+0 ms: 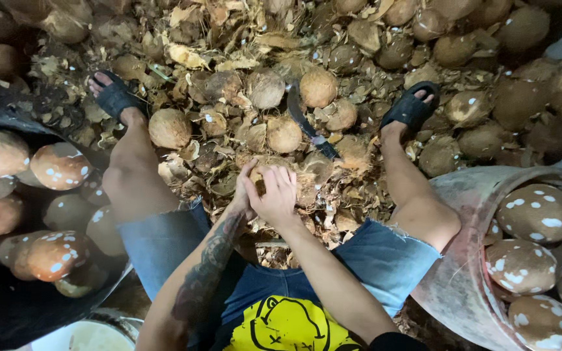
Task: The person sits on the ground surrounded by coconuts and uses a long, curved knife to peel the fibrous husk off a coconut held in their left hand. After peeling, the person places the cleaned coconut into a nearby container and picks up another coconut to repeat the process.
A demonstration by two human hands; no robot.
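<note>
Just below the knife (308, 123), both hands clasp one coconut (261, 177) over the husk pile (229, 58): right hand (274, 195) gripping on top, left hand (243, 195) wrapped round its left side. Basins of peeled coconuts flank the legs.

There is one view only, from the person's head. It looks almost straight down, quite near, over the knees and both hands (269, 192) to the husk-covered ground (229, 58), with a basket (463, 286) at each side.
</note>
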